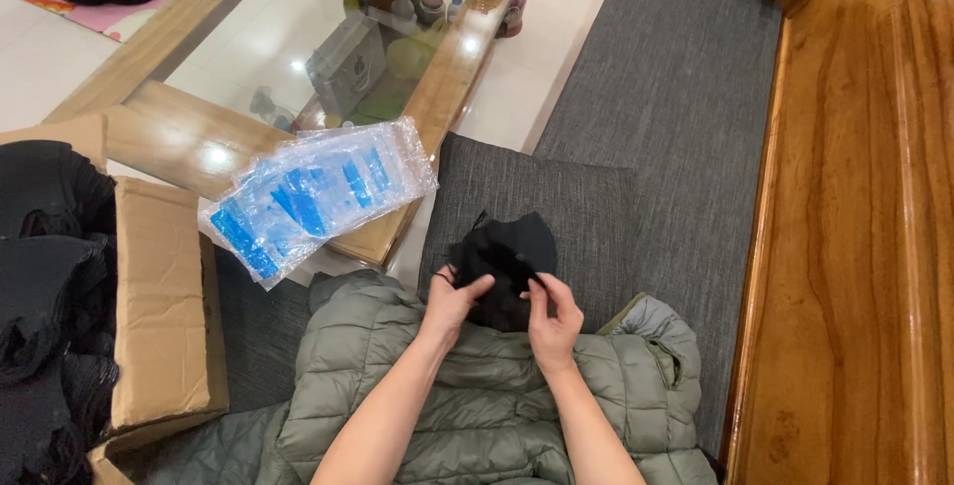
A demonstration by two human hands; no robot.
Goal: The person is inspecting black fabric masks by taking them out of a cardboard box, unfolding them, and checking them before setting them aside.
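A small black fabric piece (504,251), soft and limp with an uneven, roughly rounded outline, sits just below the middle of the frame, held up over a quilted olive-green puffer jacket (477,396) that covers the person's lap. The left hand (452,301) has its fingers closed on the lower left edge of the fabric, thumb on top; the right hand (553,318) pinches the lower right edge between thumb and forefinger, the other fingers curled loosely.

The cloth is dark against dark, so its folds and any seams are hard to read. As a judgement, a grip this light on so floppy a piece could let one edge slip, and the piece would drop onto the jacket or bunch up on itself.

Beneath lies a grey woven cushion (596,207) with a coarse, ribbed texture. To the upper left, a fanned stack of clear plastic bags with blue strips (318,197) rests on the corner of a glass-topped table (437,97) with a wooden frame; being glossy and overhanging the edge, the bags could slide off. At the far left an open cardboard box (164,306) holds more black fabric (45,286). Polished wood (855,246) fills the right side.
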